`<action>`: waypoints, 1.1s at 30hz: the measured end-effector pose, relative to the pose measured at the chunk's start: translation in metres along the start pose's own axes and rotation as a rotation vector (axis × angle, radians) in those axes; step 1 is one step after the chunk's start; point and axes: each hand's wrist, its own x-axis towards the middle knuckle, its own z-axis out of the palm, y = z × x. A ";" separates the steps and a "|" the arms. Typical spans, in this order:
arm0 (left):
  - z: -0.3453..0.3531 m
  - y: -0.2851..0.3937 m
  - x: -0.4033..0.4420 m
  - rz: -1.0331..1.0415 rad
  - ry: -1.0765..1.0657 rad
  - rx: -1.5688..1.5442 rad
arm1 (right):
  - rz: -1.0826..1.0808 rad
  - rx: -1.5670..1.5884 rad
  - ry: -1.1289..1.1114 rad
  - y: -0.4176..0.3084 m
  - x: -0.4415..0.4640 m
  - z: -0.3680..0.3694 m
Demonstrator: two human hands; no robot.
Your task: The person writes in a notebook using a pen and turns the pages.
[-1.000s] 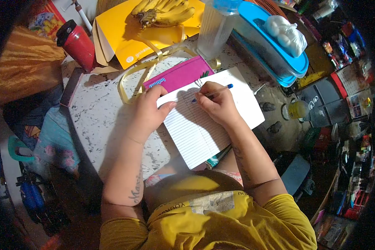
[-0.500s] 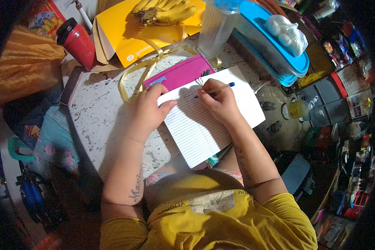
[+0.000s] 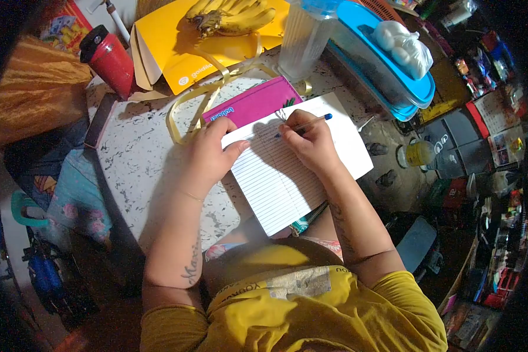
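An open lined notebook (image 3: pixel 264 190) lies at a slant over the front edge of the speckled table. My right hand (image 3: pixel 312 141) is closed around a blue-capped ballpoint pen (image 3: pixel 317 122), its tip near the upper lines of the page. My left hand (image 3: pixel 214 149) grips the notebook's left edge, thumb lying on the paper and fingers curled at the upper corner. Handwriting on the page is in shadow and too small to read. A magenta pouch (image 3: pixel 255 102) with blue lettering sits just beyond the notebook, partly covered by it.
Bananas (image 3: pixel 232 17) rest on a yellow paper bag (image 3: pixel 179 61) with pale ribbon (image 3: pixel 173 120) handles. Left of it are a red tumbler (image 3: pixel 112 64) and a phone (image 3: pixel 101 120). A clear pitcher (image 3: pixel 304 44) and a blue-lidded container (image 3: pixel 358 44) stand at the back right.
The pen and my right hand have shifted very slightly to the right. My left hand and the notebook stay in place.
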 end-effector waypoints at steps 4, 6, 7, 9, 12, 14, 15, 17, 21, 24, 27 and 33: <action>-0.001 0.003 0.000 -0.027 -0.017 0.019 | -0.044 -0.035 0.032 0.000 0.001 0.001; -0.002 0.004 0.000 -0.052 -0.021 0.035 | -0.034 -0.031 0.029 -0.003 -0.001 0.000; -0.002 0.004 0.000 -0.052 -0.025 0.027 | -0.024 -0.029 0.026 -0.004 -0.001 0.000; -0.002 0.004 0.000 -0.054 -0.028 0.019 | 0.022 -0.017 0.049 -0.004 0.000 0.001; -0.003 0.006 0.000 -0.039 -0.008 0.034 | 0.088 0.017 0.073 -0.004 0.000 0.002; -0.003 0.007 0.000 -0.046 -0.015 0.021 | 0.107 0.038 0.074 -0.003 0.000 0.001; -0.003 0.005 0.000 -0.046 -0.014 0.021 | 0.088 0.043 0.067 -0.001 0.000 0.002; -0.001 0.001 -0.001 -0.029 -0.001 0.027 | 0.068 0.049 0.060 0.007 0.000 0.004; -0.001 0.002 -0.001 -0.035 -0.002 0.042 | -0.037 0.061 0.131 0.011 -0.004 0.007; -0.001 0.000 -0.001 -0.021 -0.005 0.025 | -0.016 0.045 0.132 0.006 -0.005 0.007; -0.001 0.001 0.000 -0.016 -0.001 0.021 | -0.018 0.019 0.117 0.007 -0.003 0.006; -0.001 0.002 0.000 -0.029 -0.018 -0.003 | -0.021 0.009 0.092 0.008 -0.001 0.006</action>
